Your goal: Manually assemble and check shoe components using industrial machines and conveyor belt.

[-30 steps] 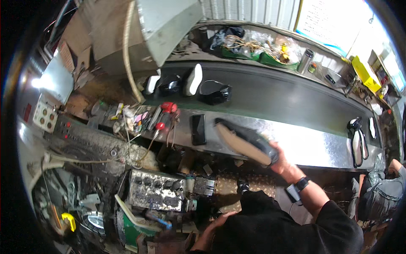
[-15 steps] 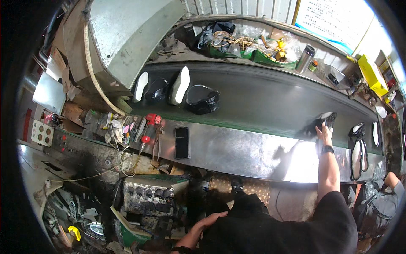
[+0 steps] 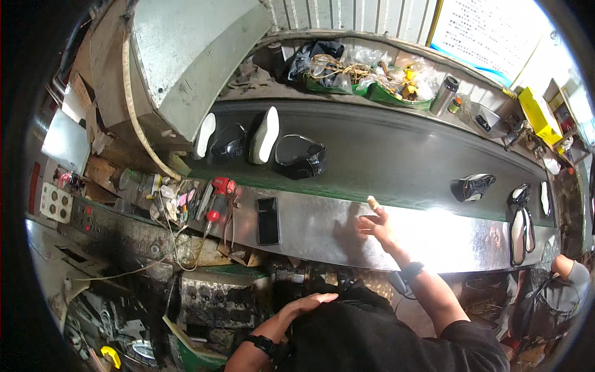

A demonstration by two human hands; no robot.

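On the far left of the dark belt (image 3: 384,164), a white-soled shoe (image 3: 205,136) lay beside the grey metal hood (image 3: 186,59). Next to it came a shiny black shoe (image 3: 229,142), then a second white-soled shoe (image 3: 266,136) and another shiny black shoe (image 3: 304,162). Below them, a black phone (image 3: 268,221) lay on the metal desk (image 3: 316,217). The left hand (image 3: 312,302) rested against the dark clothing, fingers stretched rightward; their undersides were hidden, so I could not tell whether they gripped anything. Farther right, the right hand (image 3: 378,226) hung over the desk, its fingers spread and empty. Well apart from it, a black-and-white shoe (image 3: 476,187) lay on the belt. Near the right end were a pair of dark shoes (image 3: 521,229) and, just beyond, a narrow white piece (image 3: 545,197). Another person's arm (image 3: 571,276) showed at the right edge.
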